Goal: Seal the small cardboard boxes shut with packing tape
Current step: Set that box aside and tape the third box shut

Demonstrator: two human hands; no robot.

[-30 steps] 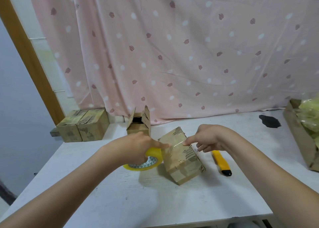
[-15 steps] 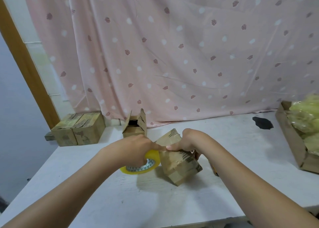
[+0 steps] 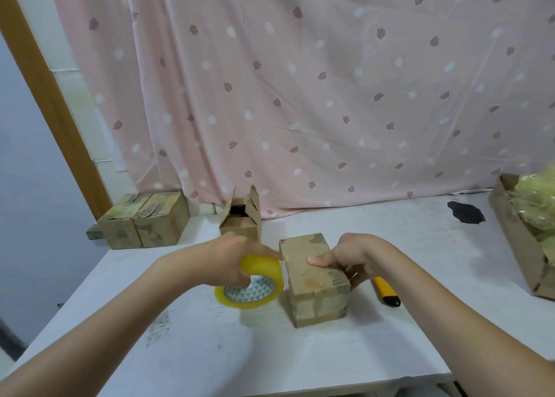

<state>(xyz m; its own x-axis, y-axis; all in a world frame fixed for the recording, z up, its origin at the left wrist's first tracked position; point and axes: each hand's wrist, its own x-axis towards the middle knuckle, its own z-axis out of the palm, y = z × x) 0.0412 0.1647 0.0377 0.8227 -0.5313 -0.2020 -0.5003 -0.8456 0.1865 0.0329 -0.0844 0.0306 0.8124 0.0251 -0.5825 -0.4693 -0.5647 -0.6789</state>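
Observation:
A small closed cardboard box (image 3: 312,288) lies flat on the white table (image 3: 270,351) in front of me. My right hand (image 3: 351,255) grips it, thumb pressed on its top face and fingers down its right side. My left hand (image 3: 231,255) holds a yellow roll of packing tape (image 3: 250,285) right against the box's left edge. Behind them stands another small box (image 3: 240,216) with its flaps up and open.
Two closed boxes (image 3: 144,219) sit side by side at the table's far left corner. A yellow utility knife (image 3: 386,291) lies just right of the held box. A cardboard tray with yellowish plastic bags (image 3: 528,228) is at the right edge, a dark mark (image 3: 465,213) beside it.
The box was tilted up on an edge and now lies flat on the table. My right hand shifted from its top left edge to pressing down on top. The tape roll stayed at its left.

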